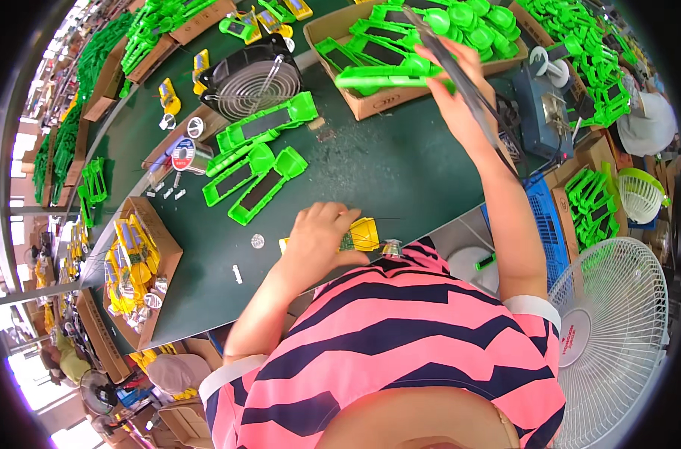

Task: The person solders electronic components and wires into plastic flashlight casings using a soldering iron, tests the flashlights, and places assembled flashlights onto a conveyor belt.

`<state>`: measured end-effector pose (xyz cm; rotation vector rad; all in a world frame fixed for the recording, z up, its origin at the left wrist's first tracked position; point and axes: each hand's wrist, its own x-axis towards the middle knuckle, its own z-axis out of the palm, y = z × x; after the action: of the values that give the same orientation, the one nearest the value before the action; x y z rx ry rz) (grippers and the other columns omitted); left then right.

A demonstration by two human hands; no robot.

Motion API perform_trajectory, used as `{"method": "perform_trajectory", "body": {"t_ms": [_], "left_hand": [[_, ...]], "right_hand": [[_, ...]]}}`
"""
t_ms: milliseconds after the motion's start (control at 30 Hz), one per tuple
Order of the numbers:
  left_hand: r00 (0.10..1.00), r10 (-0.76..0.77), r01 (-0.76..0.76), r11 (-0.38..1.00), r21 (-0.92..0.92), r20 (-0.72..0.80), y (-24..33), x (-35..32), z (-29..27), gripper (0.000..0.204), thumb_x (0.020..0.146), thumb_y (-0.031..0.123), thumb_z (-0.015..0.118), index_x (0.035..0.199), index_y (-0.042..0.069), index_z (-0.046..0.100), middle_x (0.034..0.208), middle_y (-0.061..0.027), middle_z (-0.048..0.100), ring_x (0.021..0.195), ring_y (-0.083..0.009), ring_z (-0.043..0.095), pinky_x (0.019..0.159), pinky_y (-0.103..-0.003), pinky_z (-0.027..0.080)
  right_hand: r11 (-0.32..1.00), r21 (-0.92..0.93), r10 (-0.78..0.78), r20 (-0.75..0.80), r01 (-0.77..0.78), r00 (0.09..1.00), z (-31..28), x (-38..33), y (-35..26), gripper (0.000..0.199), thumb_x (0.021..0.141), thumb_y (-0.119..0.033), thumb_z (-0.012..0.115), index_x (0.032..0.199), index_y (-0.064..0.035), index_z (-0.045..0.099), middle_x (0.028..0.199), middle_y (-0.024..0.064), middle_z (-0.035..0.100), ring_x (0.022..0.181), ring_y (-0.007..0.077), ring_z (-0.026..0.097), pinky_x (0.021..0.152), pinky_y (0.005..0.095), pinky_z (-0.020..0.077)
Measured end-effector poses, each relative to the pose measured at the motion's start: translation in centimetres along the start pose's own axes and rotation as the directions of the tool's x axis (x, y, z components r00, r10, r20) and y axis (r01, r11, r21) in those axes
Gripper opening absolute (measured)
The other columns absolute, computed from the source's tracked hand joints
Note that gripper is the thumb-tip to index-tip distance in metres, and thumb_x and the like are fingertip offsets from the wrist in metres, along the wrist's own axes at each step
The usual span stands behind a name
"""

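Near the table's front edge, my left hand (318, 233) is closed over a yellow plastic casing (365, 234), its thumb and fingers on either side. Part of a green circuit board shows beside the fingers, and the palm hides the rest. A small clear-and-silver piece (391, 248) sits at the casing's right end. My right hand (464, 86) is stretched out to a cardboard box (385, 103), its fingers gripping a long green plastic housing (385, 77) at the box's near rim. A dark bar (460, 75) crosses in front of this hand and hides part of it.
Several green housings (269, 123) lie mid-table beside a black metal-grilled fan (254, 82). A solder spool (183, 155) stands left of them. A box of yellow casings (161, 243) is at the left edge. A grey-blue device (542, 112) with cables stands right; a white fan (610, 337) is behind it.
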<state>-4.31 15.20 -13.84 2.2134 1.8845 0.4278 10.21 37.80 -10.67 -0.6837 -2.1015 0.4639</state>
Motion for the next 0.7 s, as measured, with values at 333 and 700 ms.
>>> {"method": "perform_trajectory", "body": {"t_ms": [333, 700], "left_hand": [[0.936, -0.187, 0.07, 0.93, -0.361, -0.299, 0.8, 1.0, 5.7, 0.015, 0.07, -0.002, 0.058, 0.083, 0.004, 0.061, 0.079, -0.009, 0.058, 0.074, -0.0241, 0.058, 0.066, -0.033, 0.045], [0.659, -0.743, 0.004, 0.164, -0.986, -0.121, 1.0, -0.2, 4.4, 0.017, 0.081, -0.006, 0.051, 0.096, -0.002, 0.055, 0.092, -0.0077, 0.055, 0.075, -0.0125, 0.057, 0.074, -0.023, 0.044]], "right_hand": [[0.891, 0.296, 0.296, 0.193, -0.343, 0.936, 1.4, -16.5, 0.3, 0.04, 0.076, 0.01, 0.053, 0.113, -0.0002, 0.038, 0.106, 0.0172, 0.058, 0.096, 0.0229, 0.058, 0.079, 0.026, 0.0458], [0.871, 0.386, 0.081, 0.499, -0.305, 0.863, 2.6, -15.6, -1.1, 0.042, 0.072, 0.003, 0.062, 0.109, -0.0021, 0.042, 0.102, 0.0094, 0.061, 0.075, 0.0184, 0.062, 0.065, 0.0228, 0.047]]}}
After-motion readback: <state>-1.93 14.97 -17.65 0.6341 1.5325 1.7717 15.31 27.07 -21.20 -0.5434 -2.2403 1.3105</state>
